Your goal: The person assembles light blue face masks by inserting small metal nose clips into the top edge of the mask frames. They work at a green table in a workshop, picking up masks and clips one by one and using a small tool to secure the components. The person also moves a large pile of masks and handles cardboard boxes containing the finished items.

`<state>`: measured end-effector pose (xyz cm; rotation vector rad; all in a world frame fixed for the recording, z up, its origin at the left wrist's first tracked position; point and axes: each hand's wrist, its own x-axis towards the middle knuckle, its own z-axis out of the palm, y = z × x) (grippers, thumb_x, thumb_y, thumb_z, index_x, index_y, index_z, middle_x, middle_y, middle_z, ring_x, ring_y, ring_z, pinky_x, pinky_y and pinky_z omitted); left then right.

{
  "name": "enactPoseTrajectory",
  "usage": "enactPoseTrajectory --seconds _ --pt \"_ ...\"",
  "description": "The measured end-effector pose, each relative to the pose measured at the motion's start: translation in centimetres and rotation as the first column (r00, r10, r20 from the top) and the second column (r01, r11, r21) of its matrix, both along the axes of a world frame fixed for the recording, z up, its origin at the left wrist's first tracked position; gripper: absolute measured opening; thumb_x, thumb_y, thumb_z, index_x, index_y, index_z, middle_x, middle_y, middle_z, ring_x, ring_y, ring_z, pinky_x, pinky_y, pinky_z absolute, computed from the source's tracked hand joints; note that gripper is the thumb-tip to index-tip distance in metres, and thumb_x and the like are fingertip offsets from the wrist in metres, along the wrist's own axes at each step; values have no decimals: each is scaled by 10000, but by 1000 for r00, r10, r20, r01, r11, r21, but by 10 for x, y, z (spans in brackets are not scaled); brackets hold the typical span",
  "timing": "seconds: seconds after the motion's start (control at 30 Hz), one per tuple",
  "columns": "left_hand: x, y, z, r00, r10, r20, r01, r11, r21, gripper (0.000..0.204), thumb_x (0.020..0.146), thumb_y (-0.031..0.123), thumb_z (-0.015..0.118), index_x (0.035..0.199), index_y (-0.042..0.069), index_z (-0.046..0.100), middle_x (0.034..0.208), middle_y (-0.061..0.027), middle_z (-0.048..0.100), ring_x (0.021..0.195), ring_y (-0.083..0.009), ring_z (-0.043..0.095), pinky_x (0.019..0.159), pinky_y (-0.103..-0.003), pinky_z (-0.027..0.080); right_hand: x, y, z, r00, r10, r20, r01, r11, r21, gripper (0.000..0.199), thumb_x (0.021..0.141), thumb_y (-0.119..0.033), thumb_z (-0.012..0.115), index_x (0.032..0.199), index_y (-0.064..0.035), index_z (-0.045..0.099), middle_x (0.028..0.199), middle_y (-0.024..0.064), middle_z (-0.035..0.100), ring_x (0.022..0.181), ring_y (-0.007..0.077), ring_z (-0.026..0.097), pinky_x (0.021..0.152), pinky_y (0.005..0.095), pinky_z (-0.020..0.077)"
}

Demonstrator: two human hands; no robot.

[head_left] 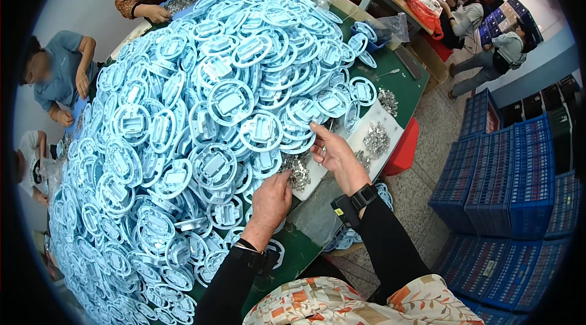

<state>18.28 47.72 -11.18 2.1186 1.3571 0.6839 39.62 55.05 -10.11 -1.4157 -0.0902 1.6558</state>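
A great heap of light-blue round plastic parts (231,102), each a ring with a raised block inside, covers most of the table. My right hand (337,155) is closed at the heap's near right edge, thumb on top, gripping the rim of one light-blue plastic part (295,143). Lower and to the left, my left hand (271,204) has its fingers drawn together at a pile of small metal pieces (299,176). Whatever lies between those fingertips is too small to make out. A white board (391,134) beside my right hand carries more small metal pieces (376,140).
Under the heap is a green tabletop (421,83). A red stool (403,149) stands by its right edge. Stacked blue crates (488,184) fill the right side. Several people work around the far and left sides; one person's hand (157,13) rests near a blue tray.
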Motion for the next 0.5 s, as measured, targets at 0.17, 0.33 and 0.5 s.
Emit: enactPoseTrajectory --seconds 0.17,0.33,0.5 --pt "-9 10 11 997 81 -4 -81 996 22 371 870 63 657 1242 55 655 1005 -146 717 872 -324 702 740 -415 573 -4 23 18 999 44 14 -45 997 56 342 877 -398 757 998 -103 632 853 33 639 688 127 611 466 237 324" --pt "-12 26 16 988 142 62 -148 983 111 380 884 50 645 1262 23 630 1184 -200 696 1004 -342 704 845 -408 573 -10 49 31 990 116 78 -123 989 88 406 877 -451 744 1023 -91 625 897 41 633 737 139 640 472 238 328" --pt "-5 26 29 960 245 136 -245 969 -13 352 917 48 614 1266 4 615 1249 -231 667 1086 -383 681 926 -419 554 -12 63 40 972 192 134 -208 971 120 454 917 -509 697 1081 -91 632 926 31 620 761 131 634 499 238 339"
